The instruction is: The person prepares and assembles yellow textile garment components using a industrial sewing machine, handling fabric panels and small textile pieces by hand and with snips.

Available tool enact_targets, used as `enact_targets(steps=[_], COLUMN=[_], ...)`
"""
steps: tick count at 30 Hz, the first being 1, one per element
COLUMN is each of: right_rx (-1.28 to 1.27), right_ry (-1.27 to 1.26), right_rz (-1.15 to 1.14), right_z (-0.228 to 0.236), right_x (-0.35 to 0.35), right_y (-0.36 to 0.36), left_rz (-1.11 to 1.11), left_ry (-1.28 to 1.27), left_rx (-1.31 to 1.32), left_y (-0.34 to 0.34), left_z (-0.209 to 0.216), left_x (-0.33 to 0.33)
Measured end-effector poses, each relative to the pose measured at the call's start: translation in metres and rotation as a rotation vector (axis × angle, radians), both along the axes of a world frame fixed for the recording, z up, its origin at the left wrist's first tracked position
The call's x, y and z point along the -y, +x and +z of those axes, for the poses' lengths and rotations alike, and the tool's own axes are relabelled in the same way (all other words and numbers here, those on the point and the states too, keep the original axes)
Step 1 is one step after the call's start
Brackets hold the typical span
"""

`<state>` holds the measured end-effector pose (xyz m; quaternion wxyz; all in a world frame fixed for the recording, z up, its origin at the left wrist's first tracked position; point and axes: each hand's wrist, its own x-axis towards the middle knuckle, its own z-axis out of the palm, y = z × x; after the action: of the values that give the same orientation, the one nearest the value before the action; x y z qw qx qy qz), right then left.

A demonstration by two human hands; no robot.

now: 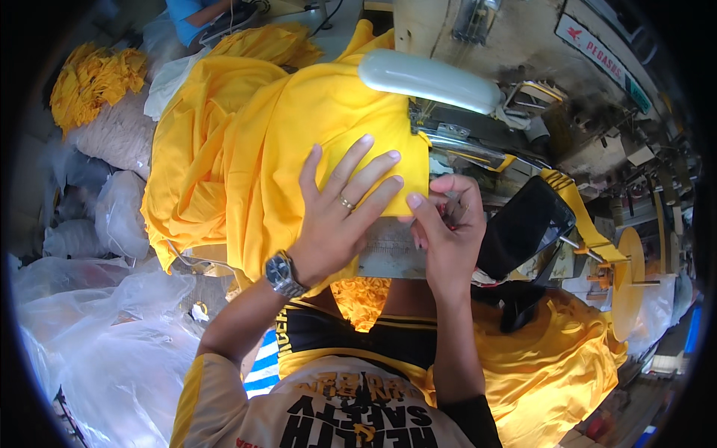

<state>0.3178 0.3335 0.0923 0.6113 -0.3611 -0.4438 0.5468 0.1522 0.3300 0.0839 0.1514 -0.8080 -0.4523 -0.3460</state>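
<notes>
A large piece of yellow fabric (pixel 291 127) lies bunched on the left and smooth on the right, its right edge beneath the needle area of a sewing machine (pixel 420 119). My left hand (pixel 336 205) rests flat on the fabric, fingers spread, with a ring and a wristwatch (pixel 282 274) on that arm. At the fabric's lower right corner, my right hand (pixel 454 235) is closed, thumb and fingers pinching the edge. Something small, dark and reddish shows inside its curled fingers, too hidden to name. The fabric covers part of the machine bed.
A white tubular lamp (pixel 429 80) hangs over the fabric. Right of my right hand stands a black phone (pixel 529 228), near a yellow tape reel (pixel 629 284). Yellow cloth (pixel 549 358) is heaped at lower right. Plastic bags (pixel 112 328) fill the left; another person's blue sleeve (pixel 188 19) shows behind.
</notes>
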Motion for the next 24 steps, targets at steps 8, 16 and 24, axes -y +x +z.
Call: enact_targets(steps=[8, 16, 24], right_rx=[0.348, 0.871, 1.005], right_ry=[0.190, 0.409, 0.195], right_rz=[-0.235, -0.294, -0.003], right_z=[-0.001, 0.011, 0.029], right_x=[-0.013, -0.007, 0.026], right_y=[-0.010, -0.004, 0.011], left_rz=[-0.175, -0.262, -0.241], left_ry=[-0.048, -0.103, -0.359], left_rx=[-0.083, 0.066, 0.408], left_y=[-0.004, -0.004, -0.018], left_z=[0.044, 0.043, 0.034], left_x=[-0.036, -0.067, -0.099])
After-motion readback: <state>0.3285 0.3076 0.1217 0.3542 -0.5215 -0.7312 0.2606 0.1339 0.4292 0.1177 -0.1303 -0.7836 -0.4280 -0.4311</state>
